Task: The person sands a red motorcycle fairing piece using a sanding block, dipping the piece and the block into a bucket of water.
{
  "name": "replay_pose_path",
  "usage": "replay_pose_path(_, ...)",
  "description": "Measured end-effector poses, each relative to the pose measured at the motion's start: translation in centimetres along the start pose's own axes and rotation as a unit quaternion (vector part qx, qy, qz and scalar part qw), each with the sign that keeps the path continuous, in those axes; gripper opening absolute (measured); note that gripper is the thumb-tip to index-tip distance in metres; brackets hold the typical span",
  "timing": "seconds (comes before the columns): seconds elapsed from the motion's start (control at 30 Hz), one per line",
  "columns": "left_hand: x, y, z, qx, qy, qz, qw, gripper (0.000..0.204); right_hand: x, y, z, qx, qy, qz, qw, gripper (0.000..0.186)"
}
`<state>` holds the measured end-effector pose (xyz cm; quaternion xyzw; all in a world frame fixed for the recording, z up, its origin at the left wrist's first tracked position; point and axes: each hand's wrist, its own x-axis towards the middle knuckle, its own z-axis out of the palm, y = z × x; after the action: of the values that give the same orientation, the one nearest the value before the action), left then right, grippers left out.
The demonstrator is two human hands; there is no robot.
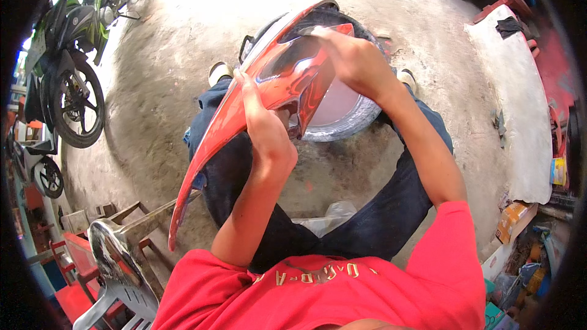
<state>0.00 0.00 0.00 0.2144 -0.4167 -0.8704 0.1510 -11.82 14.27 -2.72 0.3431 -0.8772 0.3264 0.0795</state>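
A long, curved red motorcycle body panel [229, 122] with dark and silver patterns lies slanted across my lap, its narrow tip pointing down toward the lower left. My left hand [267, 128] grips it near the middle, thumb on the upper face. Bent over the panel's far, wider end is my right hand [358, 64], its fingers closed and pressed to the dark patterned surface. Whatever sits under those fingertips is hidden. Below the panel, between my knees, stands a round basin [342, 131] with a worn grey rim and cloudy pale liquid inside; the panel covers part of it.
Two motorcycles stand at the left, the larger with a black front wheel [76, 101]. A grey plastic chair [125, 296] is at lower left, near red furniture. On the right are a long white slab [516, 128], a cardboard box [515, 220] and piled clutter [529, 278].
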Motion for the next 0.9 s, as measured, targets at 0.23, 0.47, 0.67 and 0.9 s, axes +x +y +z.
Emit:
replay_pose_path(0.23, 0.1, 0.0, 0.6, -0.029, -0.012, 0.015, 0.999, 0.06, 0.0, -1.1, 0.0, 0.006, 0.06, -0.158, 0.986, 0.034)
replay_pose_path(0.47, 0.1, 0.6, -0.4, -0.004, -0.01, -0.021, 1.0, 0.059, -1.3, -5.5, -0.5, 0.107, 0.026, -0.234, 0.966, 0.037)
replay_pose_path(0.67, -0.2, 0.5, 0.9, -0.008, 0.015, 0.002, 1.0, 0.056, -0.4, -1.2, -0.1, -0.023, 0.007, -0.062, 0.998, 0.039)
replay_pose_path(0.9, 0.1, -0.1, 0.6, -0.013, 0.023, -0.004, 1.0, 0.053, 0.9, 0.0, -1.1, -0.048, -0.012, -0.009, 0.999, 0.038)
